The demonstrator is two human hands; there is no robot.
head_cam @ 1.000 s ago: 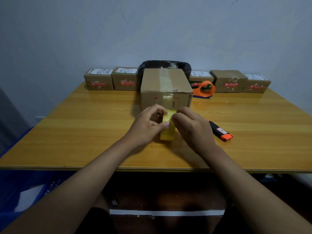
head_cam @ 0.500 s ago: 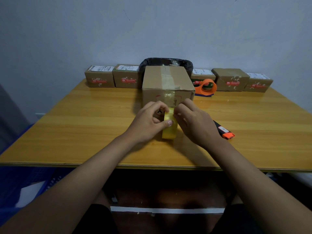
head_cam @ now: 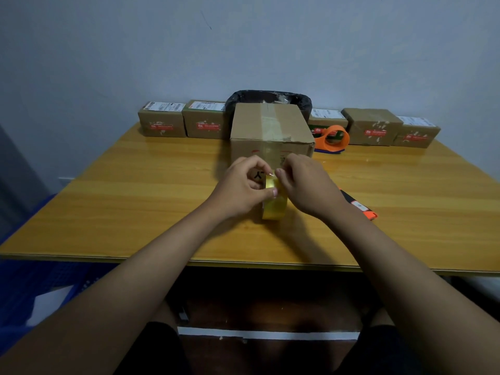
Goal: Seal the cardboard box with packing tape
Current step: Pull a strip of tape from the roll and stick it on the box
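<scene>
Black-lined bin (head_cam: 303, 100) at the far wall, contents unclear; just in front of it the closed box (head_cam: 270, 131) sits mid-table, tape strip along its top, with five small labelled parcels (head_cam: 162, 123) lined up left and right of the bin and an orange dispenser (head_cam: 334, 138) to the box's right. Near the box, the tape roll (head_cam: 274, 207) stands on edge on the yellow wood table (head_cam: 135, 201): left hand (head_cam: 240, 190) closed round it, thumb pressed on the rim; right hand (head_cam: 308, 188) pinches at the roll's top, fingertips together. Orange-tipped knife (head_cam: 359, 205) lies right of the hands; plain pale wall (head_cam: 243, 44) behind.
</scene>
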